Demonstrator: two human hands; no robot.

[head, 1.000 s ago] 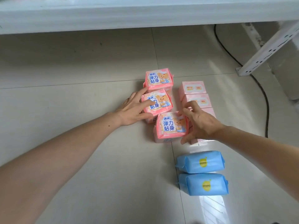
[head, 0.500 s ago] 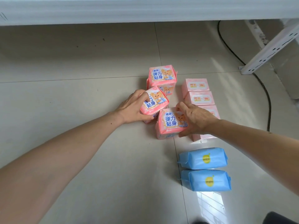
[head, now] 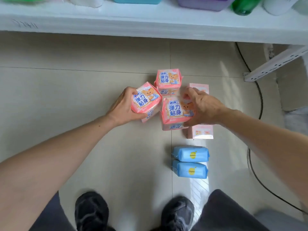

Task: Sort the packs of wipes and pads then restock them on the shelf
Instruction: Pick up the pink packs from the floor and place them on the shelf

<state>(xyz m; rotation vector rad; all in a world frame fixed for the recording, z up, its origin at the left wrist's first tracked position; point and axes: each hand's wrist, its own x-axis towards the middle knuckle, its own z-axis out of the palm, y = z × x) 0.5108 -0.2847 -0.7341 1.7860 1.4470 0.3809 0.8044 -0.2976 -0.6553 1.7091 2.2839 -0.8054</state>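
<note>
My left hand (head: pixel 124 108) grips one bear pad pack (head: pixel 146 101), my right hand (head: pixel 202 108) another (head: pixel 175 112), both lifted; the shelf (head: pixel 150 29) lies straight ahead beyond my fingers, equally near either hand

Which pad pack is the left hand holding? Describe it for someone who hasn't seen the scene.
On the tiled floor below the white shelf, three pink bear-print pad packs cluster. The left hand grips the leftmost pack. Unlike the far pack and the right hand's pack, it is turned at an angle.
</note>
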